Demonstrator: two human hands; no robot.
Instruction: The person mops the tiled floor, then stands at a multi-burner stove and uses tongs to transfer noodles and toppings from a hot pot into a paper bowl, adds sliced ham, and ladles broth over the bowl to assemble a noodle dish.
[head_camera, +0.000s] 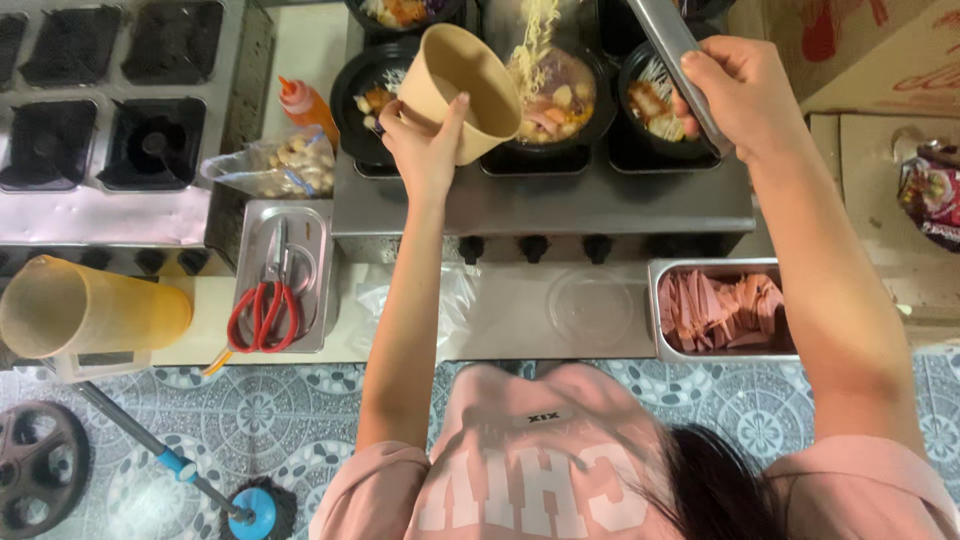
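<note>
While noodles steam in the round black pot (550, 95), left hand (425, 150) grips a tan paper bowl (462, 85), tilted beside it; right hand (740, 95) clasps flat steel tongs (675, 60), far right.

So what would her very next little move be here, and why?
Probably lifting noodles across with the metal tongs in the right hand. The left hand already holds the empty paper bowl tilted at the middle pot, which is full of noodles and toppings.
</note>
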